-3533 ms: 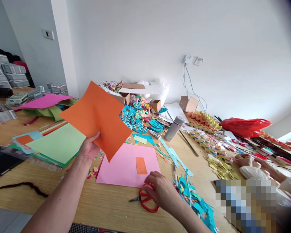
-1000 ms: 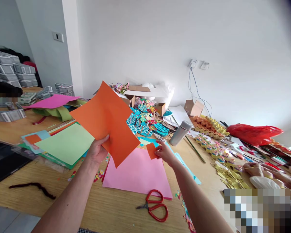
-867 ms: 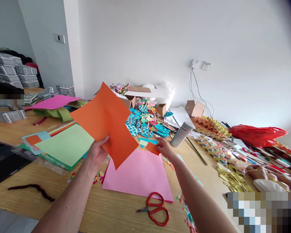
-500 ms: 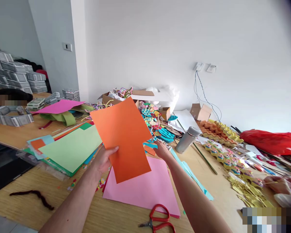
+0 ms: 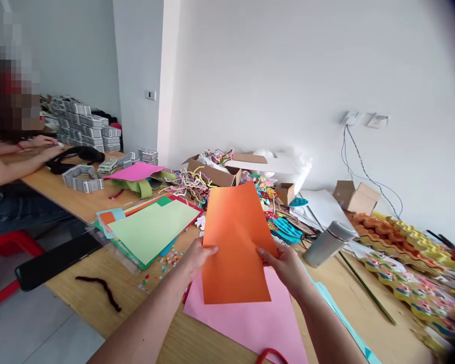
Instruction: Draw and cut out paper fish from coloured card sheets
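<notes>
A sheet of orange paper (image 5: 235, 222) is held up between my hands, its lower end over the pink paper (image 5: 242, 326) on the table. My left hand (image 5: 197, 258) pinches its left edge, thumb on the front face. On the opposite edge, my right hand (image 5: 284, 263) grips it the same way; the fingers behind the sheet are hidden. Below, at the bottom of the view, a red scissors handle (image 5: 272, 355) shows in part on the pink paper. To the left lies a stack of coloured sheets with light green paper (image 5: 155, 230) on top.
A grey flask (image 5: 329, 244) and a green stick (image 5: 367, 288) lie right of my hands. Egg cartons (image 5: 402, 242) fill the right side. A dark pipe cleaner (image 5: 100, 288) lies front left. A co-worker's hands (image 5: 49, 146) rest at the far left table.
My right hand has come onto the right edge of the orange paper, and the sheet now hangs straighter. The view has swung left, bringing a co-worker into sight.
</notes>
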Action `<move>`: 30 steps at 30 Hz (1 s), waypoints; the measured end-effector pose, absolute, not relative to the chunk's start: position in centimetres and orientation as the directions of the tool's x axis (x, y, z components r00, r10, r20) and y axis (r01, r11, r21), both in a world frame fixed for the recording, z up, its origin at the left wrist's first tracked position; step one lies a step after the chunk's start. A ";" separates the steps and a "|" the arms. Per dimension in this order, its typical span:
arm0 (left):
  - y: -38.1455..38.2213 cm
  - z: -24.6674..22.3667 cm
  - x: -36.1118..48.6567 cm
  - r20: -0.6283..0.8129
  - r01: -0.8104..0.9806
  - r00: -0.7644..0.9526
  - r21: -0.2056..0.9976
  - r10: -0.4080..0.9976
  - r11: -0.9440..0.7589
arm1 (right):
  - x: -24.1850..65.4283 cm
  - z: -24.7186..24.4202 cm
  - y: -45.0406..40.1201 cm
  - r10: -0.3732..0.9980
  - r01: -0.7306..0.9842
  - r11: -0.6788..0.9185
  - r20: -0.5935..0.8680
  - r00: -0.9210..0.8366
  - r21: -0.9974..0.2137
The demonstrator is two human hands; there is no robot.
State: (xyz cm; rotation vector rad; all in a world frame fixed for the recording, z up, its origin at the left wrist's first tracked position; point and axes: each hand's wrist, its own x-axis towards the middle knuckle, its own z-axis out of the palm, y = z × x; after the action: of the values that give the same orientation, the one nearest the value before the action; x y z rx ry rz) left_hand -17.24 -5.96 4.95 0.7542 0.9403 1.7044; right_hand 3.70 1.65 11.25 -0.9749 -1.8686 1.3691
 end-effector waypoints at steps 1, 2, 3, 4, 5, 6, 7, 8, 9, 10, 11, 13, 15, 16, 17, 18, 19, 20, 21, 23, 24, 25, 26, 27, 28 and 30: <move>-6.1 5.4 -17.4 0.056 -0.475 -0.293 0.858 0.955 -0.196 | 3.8 11.8 1.7 0.841 0.214 0.216 0.070 -0.536 -0.953; -6.3 6.0 -17.7 0.066 -0.487 -0.297 0.848 0.953 -0.210 | 3.9 12.5 1.8 0.835 0.228 0.243 0.083 -0.544 -0.943; -6.6 6.6 -18.2 0.082 -0.501 -0.322 0.831 0.943 -0.243 | 4.2 13.4 1.8 0.823 0.244 0.265 0.087 -0.561 -0.933; -7.0 7.4 -18.9 0.094 -0.506 -0.353 0.817 0.931 -0.275 | 4.5 14.3 1.9 0.807 0.260 0.279 0.079 -0.585 -0.924; -7.6 8.2 -19.7 0.099 -0.491 -0.433 0.807 0.896 -0.327 | 4.8 15.2 1.9 0.786 0.276 0.284 0.058 -0.616 -0.918; -8.3 9.0 -20.6 0.096 -0.456 -0.525 0.807 0.846 -0.375 | 5.1 16.1 1.9 0.761 0.291 0.284 0.030 -0.649 -0.914; -9.1 9.9 -21.5 0.099 -0.397 -0.612 0.819 0.784 -0.414 | 5.2 17.0 1.8 0.731 0.304 0.280 -0.003 -0.682 -0.911; -10.0 10.7 -22.4 0.147 -0.320 -0.671 0.827 0.727 -0.463 | 5.3 17.8 1.7 0.697 0.316 0.277 -0.037 -0.716 -0.907; -11.0 11.6 -23.2 0.218 -0.233 -0.705 0.828 0.675 -0.510 | 5.2 18.5 1.5 0.658 0.332 0.276 -0.074 -0.749 -0.902; -12.0 12.4 -23.9 0.298 -0.145 -0.715 0.822 0.632 -0.551 | 5.0 19.1 1.2 0.620 0.354 0.281 -0.113 -0.777 -0.892; -13.0 13.1 -24.4 0.382 -0.054 -0.706 0.810 0.596 -0.584 | 4.6 19.6 0.9 0.584 0.384 0.301 -0.150 -0.798 -0.873; -14.9 14.2 -25.1 0.487 0.082 -0.638 0.813 0.597 -0.576 | 3.5 20.4 0.1 0.539 0.447 0.394 -0.192 -0.820 -0.803; -16.4 14.8 -25.4 0.463 0.142 -0.518 0.876 0.719 -0.461 | 2.0 21.1 -1.0 0.496 0.481 0.534 -0.203 -0.844 -0.696; -17.1 15.0 -25.5 0.410 0.186 -0.440 0.912 0.799 -0.366 | 1.3 21.4 -1.5 0.460 0.475 0.597 -0.210 -0.863 -0.647; -17.7 15.0 -25.5 0.339 0.244 -0.356 0.933 0.871 -0.264 | 0.6 21.6 -2.1 0.415 0.460 0.645 -0.226 -0.881 -0.610; -18.1 14.9 -25.5 0.260 0.317 -0.272 0.933 0.927 -0.169 | 0.0 21.8 -2.6 0.372 0.444 0.676 -0.248 -0.895 -0.588; -18.5 14.7 -25.6 0.185 0.388 -0.201 0.917 0.962 -0.095 | -0.5 22.0 -2.9 0.333 0.431 0.696 -0.274 -0.902 -0.575; -18.8 14.5 -25.7 0.130 0.438 -0.156 0.898 0.979 -0.049 | -0.8 22.1 -3.1 0.312 0.423 0.705 -0.287 -0.906 -0.569; -19.1 14.3 -26.0 0.099 0.463 -0.142 0.886 0.985 -0.022 | -1.0 22.2 -3.2 0.311 0.419 0.709 -0.281 -0.908 -0.568; -19.3 13.7 -27.1 0.078 0.442 -0.204 0.897 0.976 0.021 | -0.7 22.3 -2.9 0.372 0.416 0.695 -0.203 -0.906 -0.586; -19.4 13.3 -27.9 0.075 0.406 -0.276 0.913 0.958 0.045 | -0.4 22.4 -2.6 0.426 0.415 0.676 -0.136 -0.895 -0.609; -19.3 12.8 -29.0 0.054 0.352 -0.361 0.932 0.931 0.082 | 0.2 22.6 -2.3 0.487 0.410 0.653 -0.061 -0.871 -0.637; -19.2 12.3 -30.2 0.032 0.277 -0.460 0.954 0.888 0.110 | 0.9 22.7 -2.1 0.547 0.404 0.626 0.008 -0.837 -0.667; -19.0 11.8 -31.4 0.007 0.194 -0.558 0.973 0.830 0.122 | 1.6 22.7 -2.0 0.599 0.401 0.601 0.058 -0.798 -0.692; -18.8 11.2 -32.8 -0.016 0.102 -0.644 0.989 0.765 0.107 | 2.5 22.7 -2.0 0.643 0.401 0.579 0.094 -0.760 -0.710; -18.2 10.0 -35.3 -0.043 -0.050 -0.715 0.999 0.697 0.011 | 4.4 22.1 -2.3 0.708 0.420 0.546 0.131 -0.694 -0.725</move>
State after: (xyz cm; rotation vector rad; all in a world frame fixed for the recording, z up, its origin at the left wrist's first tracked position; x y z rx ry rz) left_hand -35.33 -18.16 9.98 0.6642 1.7437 1.7609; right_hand 4.37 -2.30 22.10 -0.9191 -2.3743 0.9551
